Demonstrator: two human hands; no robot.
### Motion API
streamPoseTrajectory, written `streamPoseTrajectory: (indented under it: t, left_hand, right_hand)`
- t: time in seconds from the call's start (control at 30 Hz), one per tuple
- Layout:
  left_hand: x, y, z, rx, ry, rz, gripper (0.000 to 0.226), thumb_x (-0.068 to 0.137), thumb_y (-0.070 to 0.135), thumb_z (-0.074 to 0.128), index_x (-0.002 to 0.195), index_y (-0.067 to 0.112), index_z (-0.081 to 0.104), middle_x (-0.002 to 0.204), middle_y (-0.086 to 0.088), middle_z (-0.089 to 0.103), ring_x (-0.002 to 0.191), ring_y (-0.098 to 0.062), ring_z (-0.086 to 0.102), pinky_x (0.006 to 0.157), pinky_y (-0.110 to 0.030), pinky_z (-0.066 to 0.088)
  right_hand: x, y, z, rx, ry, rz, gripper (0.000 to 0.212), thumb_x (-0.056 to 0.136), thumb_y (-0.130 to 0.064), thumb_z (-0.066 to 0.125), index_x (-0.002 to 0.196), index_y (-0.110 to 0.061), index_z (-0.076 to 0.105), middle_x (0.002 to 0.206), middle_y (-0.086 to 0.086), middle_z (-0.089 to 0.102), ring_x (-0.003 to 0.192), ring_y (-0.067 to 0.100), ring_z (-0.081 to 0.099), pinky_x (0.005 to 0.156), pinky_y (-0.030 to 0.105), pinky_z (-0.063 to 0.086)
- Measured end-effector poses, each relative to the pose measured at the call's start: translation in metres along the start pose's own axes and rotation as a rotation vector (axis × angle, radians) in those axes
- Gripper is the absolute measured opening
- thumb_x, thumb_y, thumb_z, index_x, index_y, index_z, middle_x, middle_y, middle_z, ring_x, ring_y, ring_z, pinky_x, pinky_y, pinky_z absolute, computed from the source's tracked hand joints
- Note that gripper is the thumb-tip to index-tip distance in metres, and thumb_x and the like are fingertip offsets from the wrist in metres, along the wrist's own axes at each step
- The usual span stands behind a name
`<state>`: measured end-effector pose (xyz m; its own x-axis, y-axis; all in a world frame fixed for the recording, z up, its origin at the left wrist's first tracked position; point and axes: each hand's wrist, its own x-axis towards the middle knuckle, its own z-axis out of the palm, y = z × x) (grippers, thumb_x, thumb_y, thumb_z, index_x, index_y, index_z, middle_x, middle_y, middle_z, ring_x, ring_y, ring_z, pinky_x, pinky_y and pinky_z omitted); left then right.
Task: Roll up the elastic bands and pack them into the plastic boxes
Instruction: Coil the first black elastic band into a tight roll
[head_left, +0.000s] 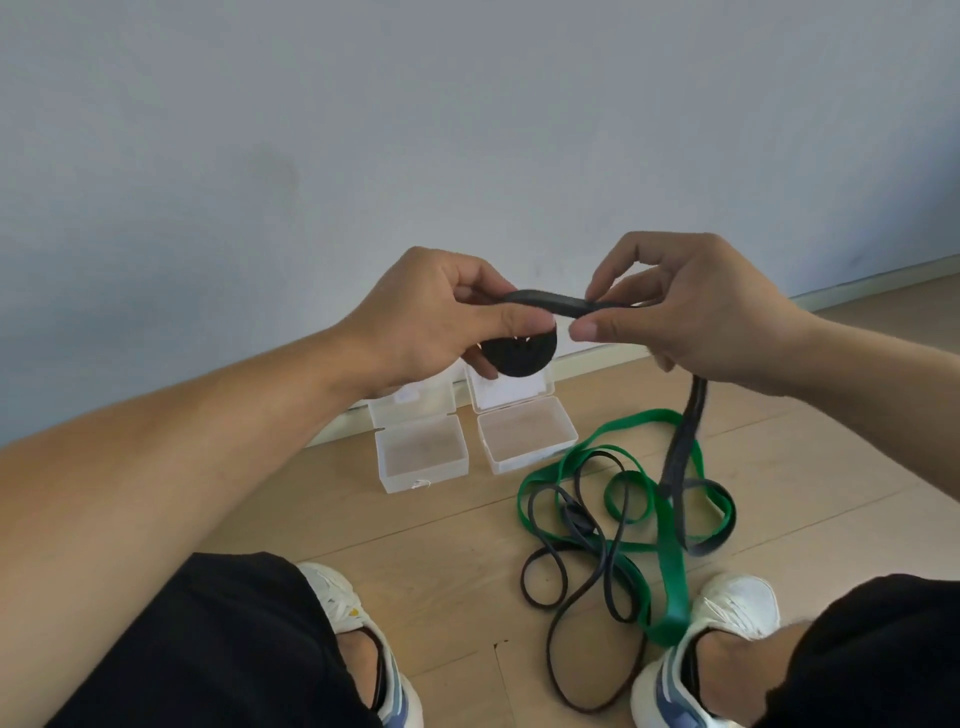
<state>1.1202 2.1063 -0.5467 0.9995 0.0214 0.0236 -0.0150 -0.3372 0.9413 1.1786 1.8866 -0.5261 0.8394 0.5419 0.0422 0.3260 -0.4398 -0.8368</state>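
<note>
So down by the shoes (727, 608) a green band (670, 587) and thin black loops (582, 577) lie tangled on the floor (457, 530), below the grip. Left hand (426, 317) pinches the black roll (519, 356), right hand (691, 306) pinches the band (550, 301) just beside it, tail hanging down. Under the roll, two open boxes (423, 457) sit side by side near the wall (363, 130)
</note>
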Motion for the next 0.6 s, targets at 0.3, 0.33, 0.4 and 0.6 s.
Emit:
streamPoseTrajectory:
  t: [0.3, 0.33, 0.4, 0.6]
  left_hand:
    - [-0.002, 0.016, 0.023, -0.345, 0.243, 0.005, 0.014, 0.088, 0.025, 0.076, 0.083, 0.013, 0.070, 0.075, 0.000, 0.071, 0.060, -0.012, 0.060, 0.053, -0.025, 0.045]
    - [-0.003, 0.016, 0.025, -0.336, 0.279, -0.002, 0.015, 0.089, 0.026, 0.076, 0.083, 0.013, 0.069, 0.078, -0.001, 0.070, 0.061, -0.012, 0.060, 0.053, -0.026, 0.044]
    - [-0.005, 0.019, 0.025, -0.338, 0.344, -0.016, 0.020, 0.090, 0.030, 0.075, 0.081, 0.014, 0.067, 0.083, -0.003, 0.069, 0.065, -0.013, 0.061, 0.055, -0.026, 0.045]
    - [0.000, 0.028, 0.027, -0.481, 0.361, -0.091, 0.015, 0.093, 0.031, 0.072, 0.097, 0.017, 0.069, 0.089, 0.000, 0.073, 0.088, -0.016, 0.067, 0.077, -0.030, 0.048]
  right_hand:
    - [-0.010, -0.005, 0.036, 0.520, 0.128, 0.031, 0.044, 0.068, -0.029, 0.083, 0.091, -0.010, 0.051, 0.089, 0.022, 0.077, 0.086, 0.034, 0.077, 0.082, 0.046, 0.063]
    - [-0.010, -0.004, 0.041, 0.552, 0.134, 0.032, 0.042, 0.071, -0.027, 0.084, 0.092, -0.010, 0.052, 0.089, 0.022, 0.077, 0.085, 0.034, 0.076, 0.085, 0.048, 0.062]
    - [-0.007, -0.005, 0.045, 0.596, 0.135, 0.047, 0.036, 0.077, -0.021, 0.085, 0.094, -0.011, 0.055, 0.087, 0.019, 0.077, 0.076, 0.031, 0.071, 0.092, 0.054, 0.058]
    - [0.004, -0.020, 0.036, 0.435, 0.232, 0.015, 0.030, 0.080, -0.014, 0.085, 0.089, -0.014, 0.056, 0.080, 0.014, 0.078, 0.068, 0.032, 0.070, 0.079, 0.053, 0.061]
